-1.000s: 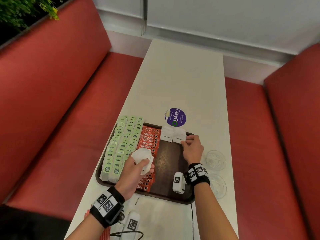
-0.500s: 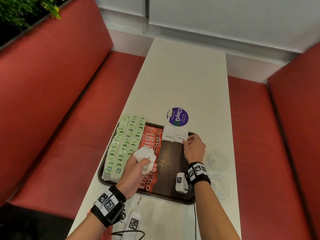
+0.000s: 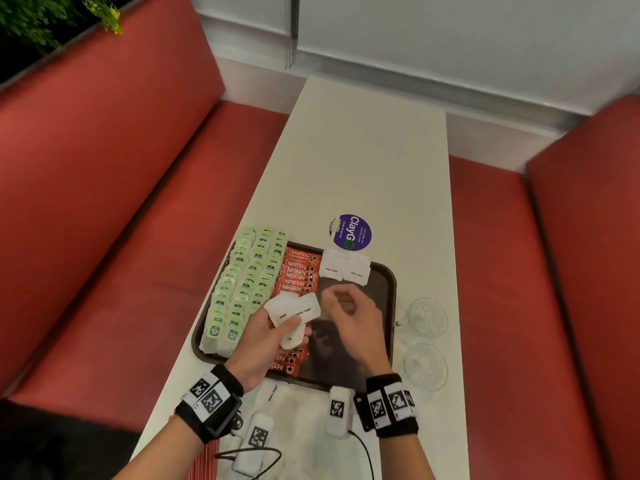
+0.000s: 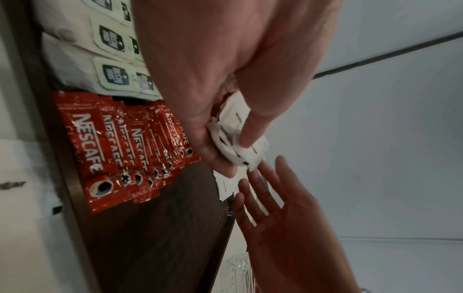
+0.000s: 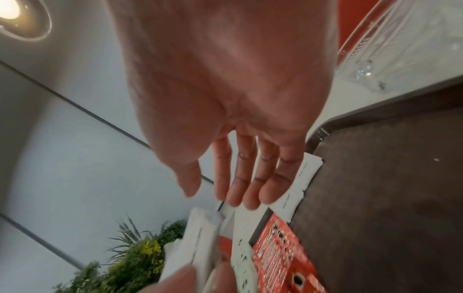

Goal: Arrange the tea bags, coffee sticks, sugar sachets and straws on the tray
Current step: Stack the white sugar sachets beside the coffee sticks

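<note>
A: From the head view, the left hand (image 3: 268, 337) is curled round a loose fan of small white paper sugar sachets (image 3: 294, 311) above the dark brown plastic tray (image 3: 388, 282). The right hand (image 3: 349, 315) hangs empty just beside them, fingers slack and blurred. What worries you?

B: The bundle looks untidy. If the right hand tugs one sachet out, I'd expect the others to slide loose and drop onto the row of red foil coffee sticks (image 3: 298, 271) or the pale green tea bags (image 3: 242, 285), upsetting those rows.

A: And the two white sachets already laid (image 3: 344, 268) at the tray's far edge?

B: They sit near its rim; a careless sleeve could push them off.

A: The left wrist view shows the thumb and fingers pinching the sachets (image 4: 236, 138), with the right hand's fingertips (image 4: 253, 174) nearly touching the lowest corner.

B: So a slip is likeliest at that handover: a thin grip on smooth paper.

A: In the right wrist view the right hand's fingers (image 5: 250, 178) are straight and holding nothing, and the clear glass dishes (image 5: 400, 45) stand beyond the tray.

B: A wide sweep outward could knock those. The red straws (image 3: 204, 462) at the near table edge still wait off the tray.
</note>
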A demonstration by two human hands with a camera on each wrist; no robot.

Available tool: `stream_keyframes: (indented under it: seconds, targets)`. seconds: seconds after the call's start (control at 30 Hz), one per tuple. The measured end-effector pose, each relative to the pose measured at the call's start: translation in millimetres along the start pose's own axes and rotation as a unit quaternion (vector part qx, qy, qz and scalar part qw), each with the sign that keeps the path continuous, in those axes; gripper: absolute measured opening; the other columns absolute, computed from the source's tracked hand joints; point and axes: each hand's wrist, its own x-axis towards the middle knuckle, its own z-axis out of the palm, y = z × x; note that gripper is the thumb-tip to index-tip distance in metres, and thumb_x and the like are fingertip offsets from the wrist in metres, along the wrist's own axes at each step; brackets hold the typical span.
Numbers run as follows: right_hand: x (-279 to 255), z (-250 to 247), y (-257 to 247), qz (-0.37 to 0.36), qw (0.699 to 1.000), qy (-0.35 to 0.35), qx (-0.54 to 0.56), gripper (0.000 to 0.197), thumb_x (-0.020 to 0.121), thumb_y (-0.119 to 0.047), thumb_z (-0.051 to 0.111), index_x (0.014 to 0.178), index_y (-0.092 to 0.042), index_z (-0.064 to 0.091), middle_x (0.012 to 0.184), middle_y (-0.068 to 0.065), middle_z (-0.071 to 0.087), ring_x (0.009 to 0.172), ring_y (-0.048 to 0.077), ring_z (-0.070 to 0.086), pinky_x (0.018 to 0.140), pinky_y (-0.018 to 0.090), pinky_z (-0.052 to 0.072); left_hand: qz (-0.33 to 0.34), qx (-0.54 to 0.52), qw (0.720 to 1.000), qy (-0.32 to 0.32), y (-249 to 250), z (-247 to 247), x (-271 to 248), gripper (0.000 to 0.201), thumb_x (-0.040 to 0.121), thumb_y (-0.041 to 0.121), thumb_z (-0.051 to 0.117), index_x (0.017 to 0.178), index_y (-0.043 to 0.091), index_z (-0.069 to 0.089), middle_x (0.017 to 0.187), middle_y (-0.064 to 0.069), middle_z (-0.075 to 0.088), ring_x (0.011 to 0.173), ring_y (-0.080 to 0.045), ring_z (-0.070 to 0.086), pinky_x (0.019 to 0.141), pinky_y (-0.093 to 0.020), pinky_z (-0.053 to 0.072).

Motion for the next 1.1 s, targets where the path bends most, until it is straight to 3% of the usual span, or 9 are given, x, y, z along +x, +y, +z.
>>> stream_keyframes:
  seconds: [0.2,0.37,0.47,0.53,0.67,0.77,0.83,0.97,1.1]
  targets:
    - [-35.0,3.5,19.5,0.004,0.999,-0.052,0.009,0.012,0.097,-0.031,0.082,0.108,-0.031,0.078,0.101,-0.014,0.081,0.095,0.007,0.076,0.089,0.031,0.063,0.028,0.076,0.997,-0.015,-3.4,-4.4,-10.2,0.044,0.098,0.006,0.076,0.138,0.017,0.063,0.114,-0.018,0.079,0.09,-0.032,0.076,0.077,-0.037,0.064]
    - [-43.4,-3.3,28.1,0.016,0.996,-0.074,-0.038,0.011,0.094,-0.031,0.085,0.104,-0.032,0.081,0.091,-0.014,0.081,0.088,0.004,0.076,0.081,0.016,0.057,0.018,0.139,0.99,-0.022,-9.6,-11.6,-14.9,0.042,0.096,0.004,0.078,0.132,0.023,0.067,0.113,-0.01,0.08,0.095,-0.036,0.079,0.082,-0.044,0.066]
    - [-45.2,-3.4,34.7,0.025,0.993,-0.082,-0.078,0.011,0.092,-0.033,0.088,0.101,-0.033,0.082,0.086,-0.015,0.081,0.085,0.001,0.075,0.075,0.008,0.05,0.019,0.165,0.986,-0.009,-13.1,-12.9,-17.0,0.045,0.094,0.005,0.081,0.13,0.03,0.069,0.112,-0.003,0.081,0.095,-0.03,0.08,0.083,-0.046,0.067]
    - [-41.9,-4.6,39.2,0.04,0.994,-0.08,-0.07,0.011,0.091,-0.032,0.088,0.101,-0.032,0.082,0.086,-0.014,0.081,0.085,0.001,0.075,0.074,0.007,0.049,0.016,0.149,0.989,0.005,-16.2,-14.5,-16.6,0.045,0.095,0.006,0.08,0.132,0.028,0.068,0.113,-0.005,0.081,0.093,-0.03,0.08,0.082,-0.044,0.066]
    - [-22.7,-10.2,49.0,0.074,0.996,0.039,-0.04,0.016,0.092,-0.03,0.088,0.103,-0.031,0.078,0.089,-0.01,0.081,0.081,0.001,0.074,0.074,0.014,0.053,0.002,0.075,0.997,0.036,-19.7,-20.7,-14.9,0.041,0.099,0.01,0.076,0.138,0.017,0.064,0.116,-0.014,0.079,0.097,-0.033,0.079,0.088,-0.044,0.064]
    - [3.0,-11.1,54.6,0.082,0.988,0.127,-0.034,0.024,0.091,-0.025,0.089,0.108,-0.023,0.071,0.091,-0.008,0.079,0.076,-0.001,0.072,0.067,0.009,0.052,-0.012,0.049,0.998,0.03,-19.6,-23.5,-15.9,0.035,0.103,0.011,0.071,0.137,0.016,0.064,0.118,-0.013,0.079,0.104,-0.036,0.078,0.095,-0.047,0.062]
    - [22.7,-5.4,55.9,0.084,0.985,0.145,-0.042,0.026,0.09,-0.024,0.09,0.107,-0.02,0.069,0.09,-0.008,0.078,0.078,0.001,0.073,0.072,0.013,0.054,-0.018,0.048,0.998,0.027,-19.4,-23.6,-16.2,0.033,0.104,0.011,0.07,0.136,0.016,0.063,0.117,-0.013,0.079,0.106,-0.037,0.077,0.097,-0.049,0.062]
    - [54.3,13.0,60.8,0.095,0.983,0.14,-0.065,0.026,0.089,-0.023,0.091,0.103,-0.017,0.069,0.088,-0.007,0.076,0.08,0.001,0.068,0.077,0.018,0.045,-0.019,0.052,0.998,0.03,-15.4,-22.0,-15.6,0.031,0.104,0.009,0.067,0.134,0.017,0.063,0.115,-0.012,0.08,0.105,-0.037,0.078,0.096,-0.048,0.062]
    - [73.4,26.5,71.7,0.12,0.978,0.155,-0.065,0.025,0.087,-0.027,0.091,0.094,-0.024,0.067,0.082,-0.012,0.074,0.1,0.022,0.07,0.089,0.035,0.05,-0.017,0.062,0.997,0.036,-8.8,-24.2,-14.1,0.029,0.106,0.009,0.065,0.134,0.017,0.064,0.115,-0.012,0.08,0.104,-0.035,0.078,0.097,-0.047,0.062]
